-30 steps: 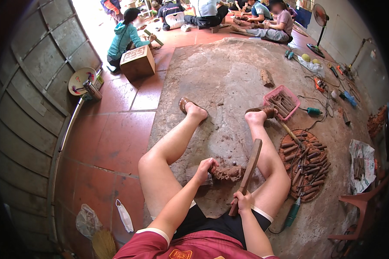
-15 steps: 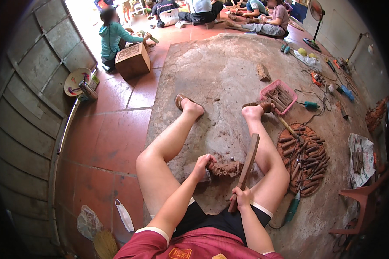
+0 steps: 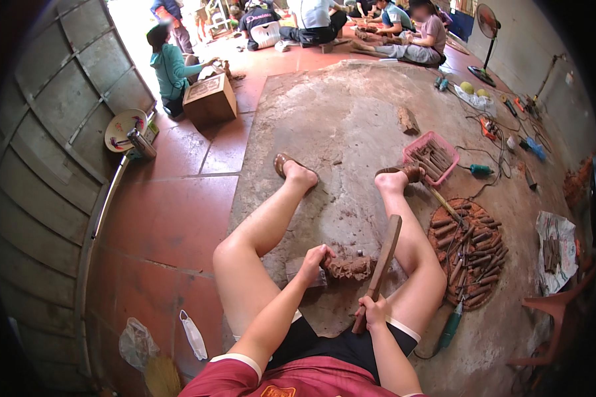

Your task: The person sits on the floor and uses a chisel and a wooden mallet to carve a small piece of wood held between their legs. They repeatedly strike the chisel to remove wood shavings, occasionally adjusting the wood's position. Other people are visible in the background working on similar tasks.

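Observation:
My right hand (image 3: 374, 309) is wrapped round the lower end of a long, flat wooden stick (image 3: 385, 255), which slants up and away to the right in front of my right shin. My left hand (image 3: 318, 260) is closed at the left end of a rough, carved brown wood piece (image 3: 351, 267) lying between my legs. Something small and dark shows at its fingers, too hidden to name. A pale block (image 3: 297, 269) sits partly behind my left wrist.
Right of my leg, a round mat of sawdust carries several carving tools (image 3: 478, 258). Beyond it are a pink basket (image 3: 442, 173) of wood sticks, a green power tool (image 3: 451, 325) and cords. A brown stool (image 3: 555, 314) stands at right. People sit farther off, one by a cardboard box (image 3: 210, 106).
The whole view has shifted slightly, the scene sitting a little lower and to the right. Both hands keep their grips, the stick still slanting up. The person by the box has moved their hands.

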{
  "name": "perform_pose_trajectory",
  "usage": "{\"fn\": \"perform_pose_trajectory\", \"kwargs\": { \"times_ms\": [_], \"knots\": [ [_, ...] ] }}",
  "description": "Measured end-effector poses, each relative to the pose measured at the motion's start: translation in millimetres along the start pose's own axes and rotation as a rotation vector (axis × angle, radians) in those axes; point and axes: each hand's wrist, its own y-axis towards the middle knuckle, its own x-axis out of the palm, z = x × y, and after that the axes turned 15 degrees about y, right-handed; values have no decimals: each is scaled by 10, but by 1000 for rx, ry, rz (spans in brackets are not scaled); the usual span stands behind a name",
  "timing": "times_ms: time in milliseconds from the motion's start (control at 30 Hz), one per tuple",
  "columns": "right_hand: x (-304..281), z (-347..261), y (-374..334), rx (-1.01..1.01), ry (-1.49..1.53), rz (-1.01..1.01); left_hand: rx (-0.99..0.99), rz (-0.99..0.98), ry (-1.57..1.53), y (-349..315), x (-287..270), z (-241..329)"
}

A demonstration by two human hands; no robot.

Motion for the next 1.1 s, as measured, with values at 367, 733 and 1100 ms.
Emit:
{"fn": "perform_pose_trajectory", "kwargs": {
  "times_ms": [367, 733, 1100],
  "knots": [
    [-4, -36, -96, -144, 115, -89, 28, 99, 16, 37, -23, 62],
    [-57, 2, -102, -166, 135, -80, 62, 83, 18, 89, -81, -39],
    [-64, 16, -88, -170, 118, -63, -73, 128, 183, 51, 1, 25]
  ]
}}
